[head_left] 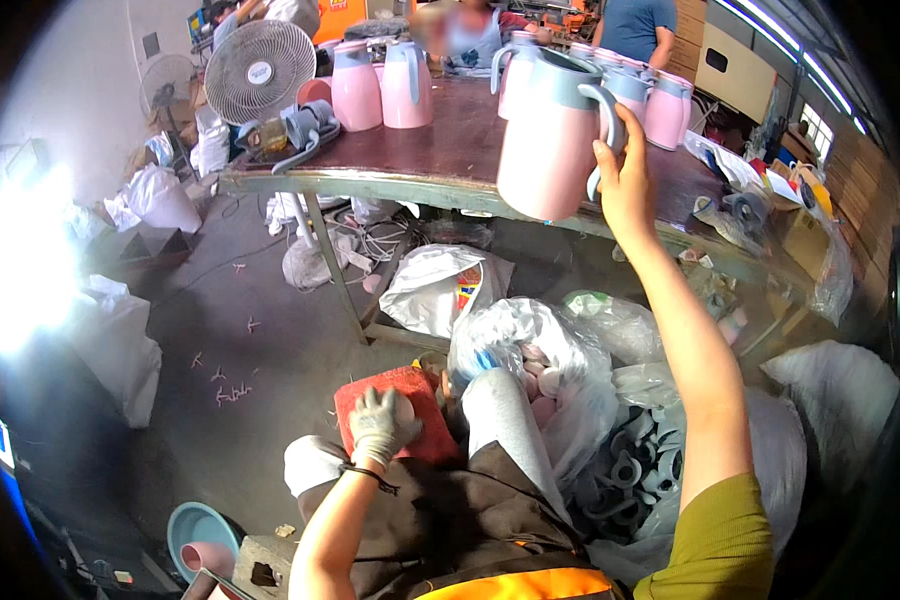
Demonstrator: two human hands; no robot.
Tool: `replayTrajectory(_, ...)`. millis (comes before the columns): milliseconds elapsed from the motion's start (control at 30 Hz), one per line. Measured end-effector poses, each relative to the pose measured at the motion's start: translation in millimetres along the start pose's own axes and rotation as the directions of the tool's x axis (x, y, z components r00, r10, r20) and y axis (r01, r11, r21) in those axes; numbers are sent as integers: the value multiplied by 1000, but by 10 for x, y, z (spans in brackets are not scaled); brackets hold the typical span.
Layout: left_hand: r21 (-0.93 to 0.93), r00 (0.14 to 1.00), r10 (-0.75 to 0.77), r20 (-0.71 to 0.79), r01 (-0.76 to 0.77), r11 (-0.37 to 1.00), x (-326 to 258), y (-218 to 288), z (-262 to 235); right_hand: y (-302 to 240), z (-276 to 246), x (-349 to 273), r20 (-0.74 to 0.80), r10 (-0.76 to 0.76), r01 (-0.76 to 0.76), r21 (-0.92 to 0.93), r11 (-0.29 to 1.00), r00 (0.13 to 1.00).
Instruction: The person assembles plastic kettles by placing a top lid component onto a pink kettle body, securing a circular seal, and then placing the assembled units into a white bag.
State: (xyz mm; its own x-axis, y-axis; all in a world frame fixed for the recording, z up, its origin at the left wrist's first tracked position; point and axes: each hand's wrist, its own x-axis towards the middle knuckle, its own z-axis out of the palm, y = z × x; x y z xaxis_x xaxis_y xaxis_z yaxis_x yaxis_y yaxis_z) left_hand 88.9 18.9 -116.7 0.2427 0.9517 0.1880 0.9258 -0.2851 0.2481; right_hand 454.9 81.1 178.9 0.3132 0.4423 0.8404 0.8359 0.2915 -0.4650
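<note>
My right hand (pixel 627 185), bare, is raised at the table's near edge and grips a pink jug (pixel 542 160) by its grey handle. The jug has a grey collar and leans slightly. Low in front of me, my gloved left hand (pixel 378 428) rests on a red cloth-covered pad (pixel 425 430). A small pale pink disc (pixel 404 409) sits between its thumb and fingers, partly hidden by the glove. On the table (pixel 460 150) stand several similar jugs, such as a pink jug (pixel 356 90) at the left and another pink jug (pixel 667 110) at the right.
A clear bag of grey plastic parts (pixel 635 470) and a bag of pink discs (pixel 540 375) lie by my knees. A fan (pixel 260 72) stands beyond the table's left end. A blue basin (pixel 198 530) sits lower left. Across the table is another person (pixel 470 40).
</note>
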Motion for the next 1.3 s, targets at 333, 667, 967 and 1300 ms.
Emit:
replayTrajectory(333, -338, 980, -94, -175, 30, 941, -407, -399, -177, 718, 1131, 667, 181, -76, 116, -224, 968, 981)
replayTrajectory(667, -354, 496, -801, -335, 721, 595, -2935, -1877, -516, 436, 1486, -1640, 750, -321, 192, 257, 947, 579)
replayTrajectory(967, 639, 311, -949, -46, 739, 211, -4820, -3017, -493, 496, 1260, -2283, 926, -41, -119, 92, 989, 375)
replayTrajectory(1300, 506, 249, -966, -66, 843, 183, -5189, -3106, -1630, -314, 1344, -2821, 947, -134, -247, 210, 946, 293)
